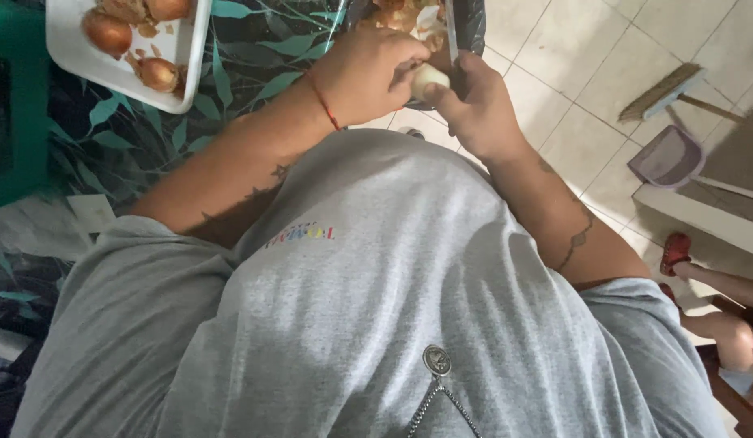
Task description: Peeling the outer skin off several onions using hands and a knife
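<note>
White tray [190,61] and knife blade [451,32] cut off at top edge; peeled onion [429,79] largely hidden by both hands.

White tray [68,49]; brown onions [109,32]; leaf-patterned dark cloth [238,49]; grey shirt [376,324].

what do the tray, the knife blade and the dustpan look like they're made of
Tray: white, smooth, thin-rimmed, probably plastic or foam. Knife blade in the right hand: grey with a sheen, likely steel. Dustpan: matte lilac, moulded shape, probably plastic.
</note>
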